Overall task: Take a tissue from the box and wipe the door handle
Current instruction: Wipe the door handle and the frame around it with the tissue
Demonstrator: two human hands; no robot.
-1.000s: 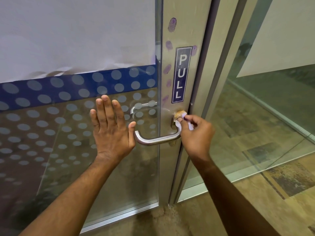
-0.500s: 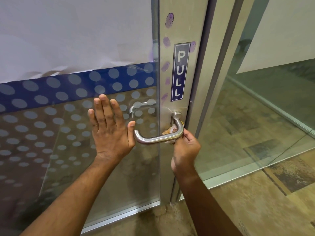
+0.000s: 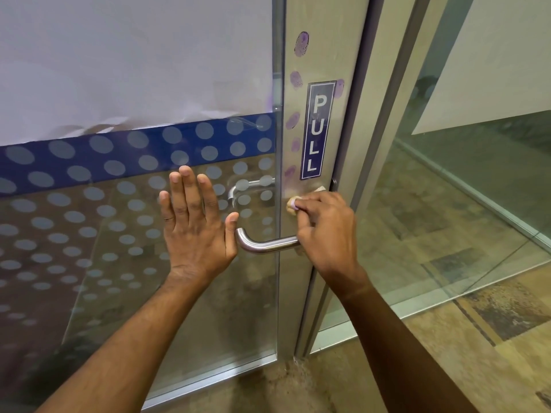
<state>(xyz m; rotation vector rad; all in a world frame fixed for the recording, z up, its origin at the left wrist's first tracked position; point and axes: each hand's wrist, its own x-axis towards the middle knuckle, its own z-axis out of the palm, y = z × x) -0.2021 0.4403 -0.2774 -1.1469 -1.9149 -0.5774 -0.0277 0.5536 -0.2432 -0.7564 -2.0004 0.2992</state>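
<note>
The right hand (image 3: 326,231) with the tissue (image 3: 291,204) has risen from under the handle (image 3: 268,244) to its base.

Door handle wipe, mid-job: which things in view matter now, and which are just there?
In the job:
door handle
tissue, pinched in the right hand
left hand, flat on the glass door

Just there:
PULL sign
purple smudges on the door frame
white paper

L hand (image 3: 195,228) flat on glass, left of handle (image 3: 268,244) | R hand (image 3: 326,231) on handle root, below PULL sign (image 3: 317,129)
</note>
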